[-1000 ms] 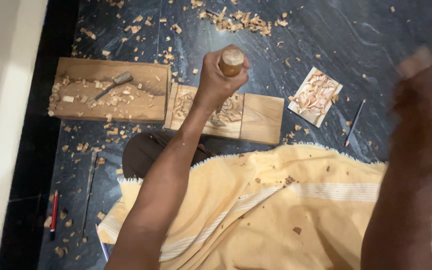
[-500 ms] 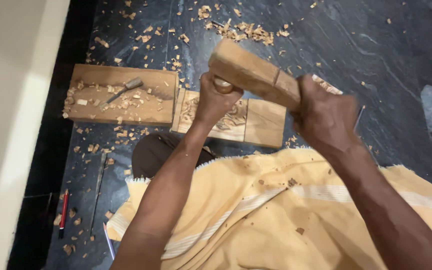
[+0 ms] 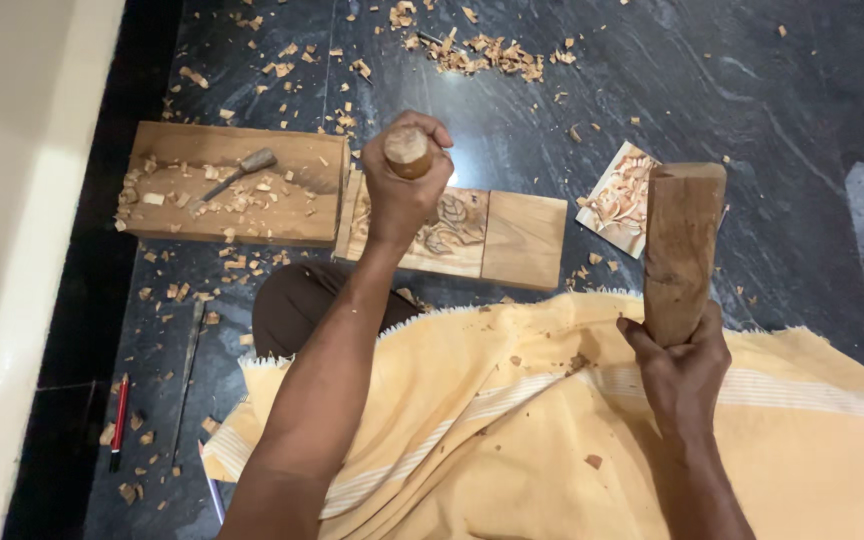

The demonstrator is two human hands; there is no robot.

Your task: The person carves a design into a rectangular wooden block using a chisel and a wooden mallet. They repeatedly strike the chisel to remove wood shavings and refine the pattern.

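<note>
My left hand (image 3: 402,190) grips a chisel by its round wooden handle (image 3: 408,150), held upright over a carved wooden panel (image 3: 457,235) on the dark floor. The chisel's blade is hidden behind the hand. My right hand (image 3: 680,365) holds a thick wooden mallet (image 3: 682,245) upright, raised to the right of the panel, apart from the chisel. The panel's left part bears a floral relief; its right part is plain.
A second plank (image 3: 227,185) strewn with chips and a loose chisel (image 3: 237,172) lies to the left. A small carved tile (image 3: 620,198) lies right of the panel. Yellow cloth (image 3: 512,420) covers my lap. A red pencil (image 3: 118,420) and wood shavings (image 3: 472,50) dot the stone floor.
The mallet came down onto the chisel handle half a second ago and has now swung back up and to the right. The left hand has stayed on the chisel.
</note>
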